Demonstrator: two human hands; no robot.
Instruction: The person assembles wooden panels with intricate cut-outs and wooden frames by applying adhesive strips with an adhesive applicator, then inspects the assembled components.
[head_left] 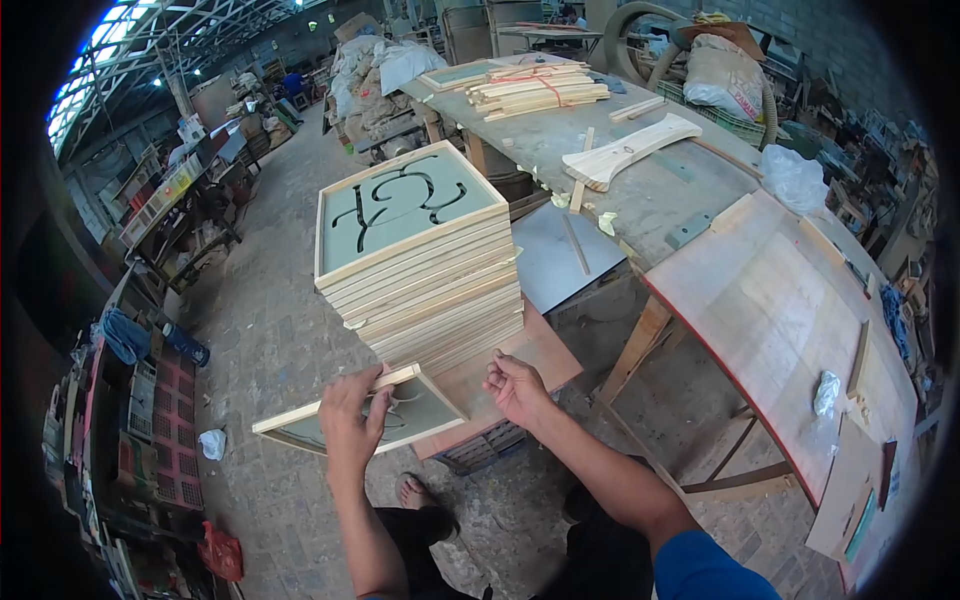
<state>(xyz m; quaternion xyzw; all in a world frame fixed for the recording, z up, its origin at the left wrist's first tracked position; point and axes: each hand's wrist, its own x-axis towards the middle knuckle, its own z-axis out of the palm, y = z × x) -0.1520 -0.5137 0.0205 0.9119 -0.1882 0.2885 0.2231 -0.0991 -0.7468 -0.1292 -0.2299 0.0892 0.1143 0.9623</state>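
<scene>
My left hand [350, 415] is closed on the upper edge of a wood-framed panel [425, 412], held tilted in front of me, with a grey-green face and a partly covered dark curved design. My right hand [515, 388] is apart from that panel, just beyond its right corner, with fingers curled and thumb pinched against them; anything between the fingertips is too small to make out. Just ahead stands a tall stack of similar framed panels [430, 300]. Its top panel [385, 215] shows black curved lines on grey-green. Under the stack is a brown board [550, 360].
To the right, a worktable [640, 210] carries a bundle of wooden strips [540, 88] and a shaped wooden piece [635, 150]. A red-edged board [760, 300] slopes nearer me. Cluttered shelving [110, 430] lines the left, beside the paved floor [250, 330].
</scene>
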